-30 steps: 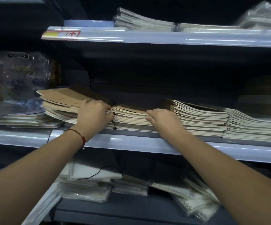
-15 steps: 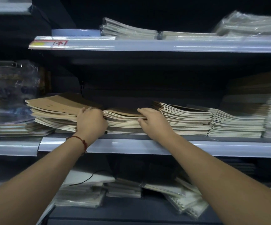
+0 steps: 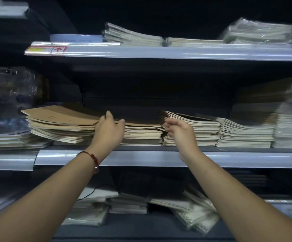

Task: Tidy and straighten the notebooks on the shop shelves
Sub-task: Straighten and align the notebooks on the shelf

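Several stacks of brown-covered notebooks lie side by side on the middle shelf [image 3: 141, 158]. The left stack [image 3: 59, 124] is fanned out and skewed. My left hand [image 3: 109, 131] is raised in front of the gap between that stack and the middle stack [image 3: 141, 134], fingers loosely spread, holding nothing. My right hand [image 3: 181, 132] hovers in front of the left end of the third stack [image 3: 194, 130], fingers relaxed, slightly blurred, holding nothing. A fourth stack [image 3: 244, 135] lies further right.
The top shelf [image 3: 159, 52] carries plastic-wrapped notebooks [image 3: 133, 36]. On the bottom shelf lie untidy wrapped notebook packs [image 3: 127, 205]. A taller pile [image 3: 290, 123] stands at the far right of the middle shelf. Clear plastic folders [image 3: 9, 95] hang at the left.
Both hands have lifted off the middle stack. They were pressing its two ends; now they hover apart with fingers loosened, the right hand shifted right. The camera has tilted upward.
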Demonstrator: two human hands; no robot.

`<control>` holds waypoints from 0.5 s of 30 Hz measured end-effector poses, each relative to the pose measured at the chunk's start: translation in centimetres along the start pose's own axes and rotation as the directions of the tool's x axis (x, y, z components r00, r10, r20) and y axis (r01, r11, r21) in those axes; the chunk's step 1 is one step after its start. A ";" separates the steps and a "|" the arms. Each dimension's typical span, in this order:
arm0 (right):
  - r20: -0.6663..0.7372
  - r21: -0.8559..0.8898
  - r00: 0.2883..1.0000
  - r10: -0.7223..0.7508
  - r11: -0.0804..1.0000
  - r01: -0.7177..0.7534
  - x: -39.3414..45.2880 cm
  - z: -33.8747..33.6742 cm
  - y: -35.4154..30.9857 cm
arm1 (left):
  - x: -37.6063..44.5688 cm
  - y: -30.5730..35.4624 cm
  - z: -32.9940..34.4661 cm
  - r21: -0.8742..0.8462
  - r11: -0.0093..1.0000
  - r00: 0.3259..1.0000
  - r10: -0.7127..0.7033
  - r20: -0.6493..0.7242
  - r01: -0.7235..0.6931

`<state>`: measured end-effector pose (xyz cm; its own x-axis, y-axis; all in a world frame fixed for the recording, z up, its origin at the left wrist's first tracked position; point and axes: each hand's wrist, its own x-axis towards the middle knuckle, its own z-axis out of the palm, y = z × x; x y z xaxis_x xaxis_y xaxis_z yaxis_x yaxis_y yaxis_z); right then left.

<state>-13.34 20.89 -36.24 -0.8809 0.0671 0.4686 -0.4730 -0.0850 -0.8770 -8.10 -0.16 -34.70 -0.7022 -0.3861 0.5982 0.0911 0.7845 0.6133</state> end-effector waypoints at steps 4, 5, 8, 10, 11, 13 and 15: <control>0.150 -0.595 0.925 -0.350 0.715 0.367 0.1 0.1 0.8 | 0.1 -0.6 1.9 -0.128 0.988 0.993 -0.095 -0.063 0.087; 0.215 -0.717 0.880 -0.424 0.543 0.437 0.3 0.1 1.2 | 0.0 -0.6 2.3 -0.138 0.987 0.992 -0.096 -0.082 0.084; 0.338 -0.871 0.806 -0.485 0.164 0.464 1.2 0.5 1.1 | 0.1 -0.6 2.7 -0.135 0.989 0.990 -0.084 -0.117 0.068; 0.367 -0.895 0.805 -0.467 0.059 0.442 1.7 1.0 0.7 | 0.4 -0.9 2.8 -0.123 0.991 0.991 -0.066 -0.113 0.052; 0.362 -0.901 0.813 -0.456 0.054 0.431 1.9 1.3 0.4 | 0.5 -1.0 2.9 -0.121 0.991 0.992 -0.063 -0.108 0.050; 0.307 -0.911 0.852 -0.423 0.127 0.392 2.1 1.7 -0.2 | 0.5 -1.1 3.0 -0.127 0.991 0.992 -0.065 -0.108 0.051; 0.228 -0.898 0.889 -0.398 0.266 0.350 2.0 1.9 -0.3 | 0.5 -1.1 3.1 -0.125 0.990 0.991 -0.071 -0.115 0.057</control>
<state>-14.97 19.19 -34.85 -0.5990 -0.1336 0.7895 -0.4168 0.8939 -0.1649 -10.69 0.28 -36.68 -0.6212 -0.4942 0.6082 0.1390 0.6943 0.7062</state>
